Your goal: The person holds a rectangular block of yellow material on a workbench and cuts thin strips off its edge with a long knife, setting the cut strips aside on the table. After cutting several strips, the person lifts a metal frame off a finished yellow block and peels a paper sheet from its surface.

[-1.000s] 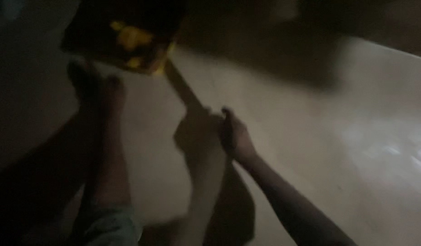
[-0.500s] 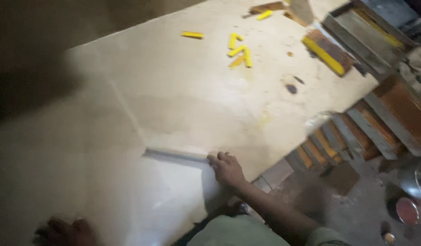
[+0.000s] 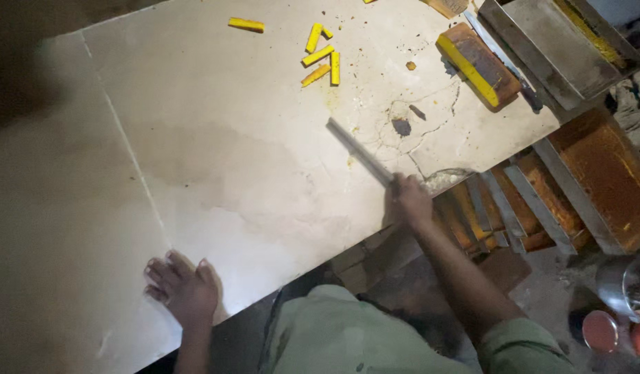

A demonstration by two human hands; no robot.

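Note:
My right hand (image 3: 410, 199) grips the end of a long flat metal blade (image 3: 358, 151) that lies low across the pale stone slab (image 3: 216, 159), its tip pointing up and left. My left hand (image 3: 181, 289) rests flat on the slab near its front edge, fingers spread, holding nothing. Several yellow sticks (image 3: 321, 57) lie in a small cluster at the far side, with one more yellow stick (image 3: 246, 25) to their left.
A brown block with a yellow edge (image 3: 479, 64) lies at the slab's right. Rusty metal trays (image 3: 590, 173) stand stacked beside and below the slab. A large metal tray (image 3: 541, 41) sits at the top right. Round metal vessels (image 3: 625, 291) stand on the floor.
The view has swung from a dark area to the lit slab. My right hand with the blade has moved right toward the slab's edge. My left hand now lies flat on the slab.

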